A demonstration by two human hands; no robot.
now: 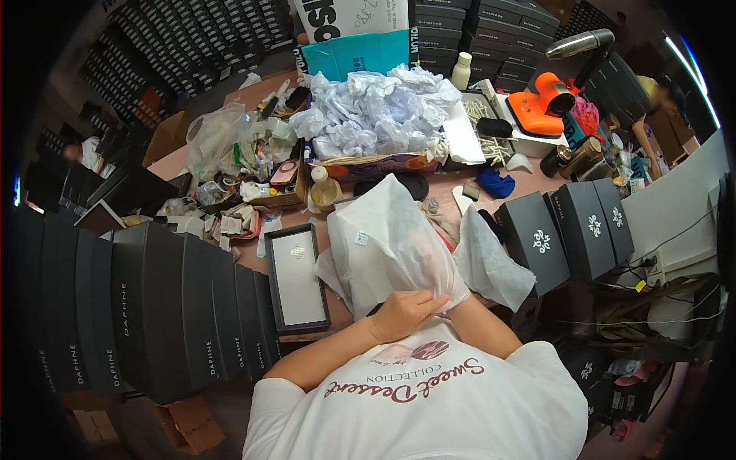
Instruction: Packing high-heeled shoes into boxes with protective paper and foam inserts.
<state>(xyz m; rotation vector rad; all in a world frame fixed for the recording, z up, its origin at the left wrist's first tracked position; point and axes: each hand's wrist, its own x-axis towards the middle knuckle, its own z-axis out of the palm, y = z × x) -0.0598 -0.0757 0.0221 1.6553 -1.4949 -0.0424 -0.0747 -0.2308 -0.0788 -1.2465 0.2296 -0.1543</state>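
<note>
In front of me a thin, translucent white bag [383, 230] stands puffed up over the table, with a small label on its side. The fingers of my left hand [410, 313] are closed on the bag's near edge. My right hand [431, 264] is inside the bag up to the wrist and shows only faintly through it, so its fingers cannot be made out. Against the bag's right side lies a loose white sheet [493, 261], perhaps another bag. An open dark shoebox part with a pale inside [297, 280] lies to the left.
Dark shoeboxes stand in a row on the left [153, 307], with more boxes [586, 230] on the right. Behind the bag sits a carton heaped with crumpled white paper [376, 111]. Also there are a bottle [325, 189], an orange device [540, 107], a blue cloth [496, 182] and clutter.
</note>
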